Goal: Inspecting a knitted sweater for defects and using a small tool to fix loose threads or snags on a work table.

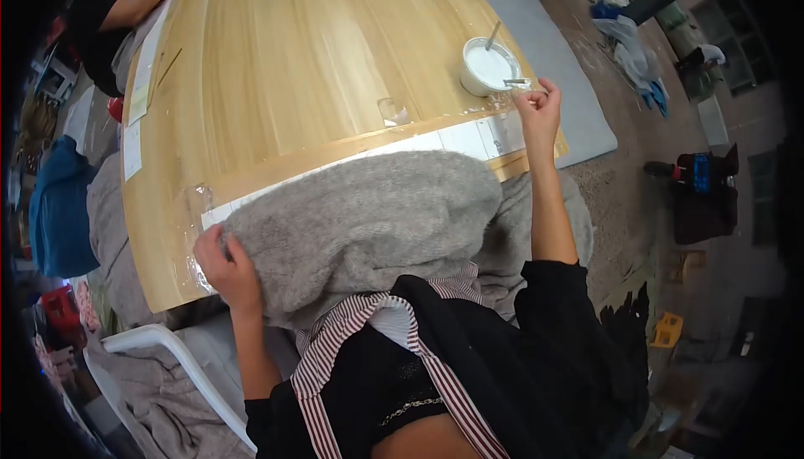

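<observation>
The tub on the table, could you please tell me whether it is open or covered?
Open: the tub has no lid on, its white contents show, and a handle sticks out.

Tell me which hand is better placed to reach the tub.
Right, probably: the right hand is beside the tub, while the left hand is at the left end of the gray fabric.

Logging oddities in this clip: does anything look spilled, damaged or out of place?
Yes, mildly: whitish specks dot the tabletop beside the tub of white paste, perhaps drips. Clear film also looks wrinkled near the table's near-left corner.
</observation>
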Motion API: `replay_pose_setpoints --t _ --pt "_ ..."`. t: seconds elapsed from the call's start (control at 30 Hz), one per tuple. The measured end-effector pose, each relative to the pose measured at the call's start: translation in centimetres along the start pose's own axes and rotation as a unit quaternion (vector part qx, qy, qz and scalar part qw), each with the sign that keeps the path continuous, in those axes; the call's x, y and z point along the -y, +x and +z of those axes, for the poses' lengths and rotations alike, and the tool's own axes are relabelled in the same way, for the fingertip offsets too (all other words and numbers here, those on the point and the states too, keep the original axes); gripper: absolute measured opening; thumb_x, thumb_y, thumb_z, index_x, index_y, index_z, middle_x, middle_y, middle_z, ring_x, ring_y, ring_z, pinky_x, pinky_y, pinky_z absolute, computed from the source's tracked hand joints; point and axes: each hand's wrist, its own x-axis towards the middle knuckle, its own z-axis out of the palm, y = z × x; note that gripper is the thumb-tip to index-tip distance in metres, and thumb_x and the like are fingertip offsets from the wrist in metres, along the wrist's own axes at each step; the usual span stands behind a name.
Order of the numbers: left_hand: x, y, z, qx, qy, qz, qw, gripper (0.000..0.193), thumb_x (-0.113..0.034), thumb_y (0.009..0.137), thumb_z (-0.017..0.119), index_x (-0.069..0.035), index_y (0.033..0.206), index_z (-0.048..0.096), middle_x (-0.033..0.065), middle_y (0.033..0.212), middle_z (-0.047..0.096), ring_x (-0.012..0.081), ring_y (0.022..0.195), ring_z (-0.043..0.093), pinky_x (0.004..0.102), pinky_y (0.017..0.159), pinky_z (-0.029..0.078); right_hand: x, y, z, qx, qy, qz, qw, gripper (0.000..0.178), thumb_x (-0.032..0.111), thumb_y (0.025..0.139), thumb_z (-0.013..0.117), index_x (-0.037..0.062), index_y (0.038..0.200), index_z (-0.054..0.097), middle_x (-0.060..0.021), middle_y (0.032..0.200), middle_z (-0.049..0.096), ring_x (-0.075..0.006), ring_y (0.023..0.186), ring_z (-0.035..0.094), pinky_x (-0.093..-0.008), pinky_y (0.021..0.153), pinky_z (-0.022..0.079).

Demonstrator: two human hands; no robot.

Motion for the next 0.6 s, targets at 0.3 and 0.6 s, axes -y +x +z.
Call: replay_pose_setpoints --t 0.3,0.6 --pt "-4.8 -4.8 3.3 0.232 0.030 0.149 0.961 0.043 -0.022 0.082 0.071 -0.009 0.121 0.061 0.0168 0.143 0.042 0.0386 0.135 0.036 0.0572 0.110 0.027 0.6 4.9 2.2 0.097 -0.214 -0.076 0.969 0.018 0.019 0.089 0.067 0.0026 0.095 0.071 0.0002 0.074 0.064 -0.0077 0.068 0.056 -0.0233 0.064 0.046" --pt "-5.9 -4.2 4.4 0.214 -0.043 0.163 0.962 0.045 -0.027 0.082 0.071 -0.009 0.122 0.059 0.0153 0.142 0.045 0.0364 0.135 0.039 0.0583 0.109 0.029 3.0 6.7 -0.7 -0.010 0.050 -0.069 0.996 0.019 0.023 0.097 0.061 0.0049 0.094 0.068 0.0024 0.081 0.061 -0.0021 0.069 0.048 -0.0183 0.059 0.036"
